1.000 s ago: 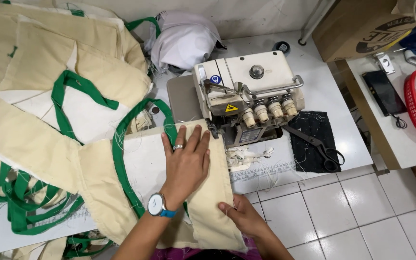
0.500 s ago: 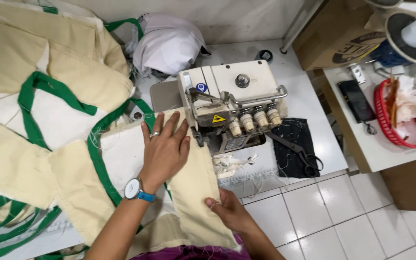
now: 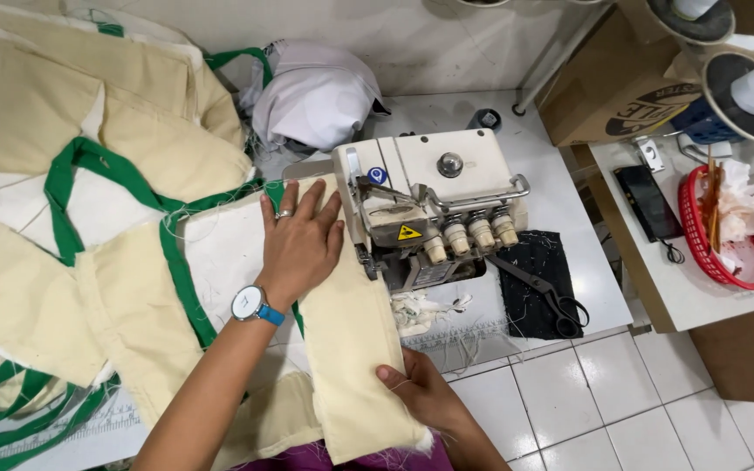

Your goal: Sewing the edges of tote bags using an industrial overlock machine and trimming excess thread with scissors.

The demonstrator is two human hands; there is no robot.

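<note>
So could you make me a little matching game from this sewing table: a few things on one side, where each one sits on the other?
Things:
1. left hand
2. right hand
3. scissors
4. red basket

Places:
A. on the black cloth right of the sewing machine
B. flat on the cream fabric beside the machine
C. on the side table at far right
D. gripping the fabric's near end

Pairs: 1-B, 2-D, 3-A, 4-C

— Any room by the sewing machine (image 3: pixel 429 205)?
— Little. Scissors (image 3: pixel 544 295) on a black cloth (image 3: pixel 541 262) crowd its right; cream bags (image 3: pixel 37 201) smother the left. Bare tabletop (image 3: pixel 560 187) behind.
</note>
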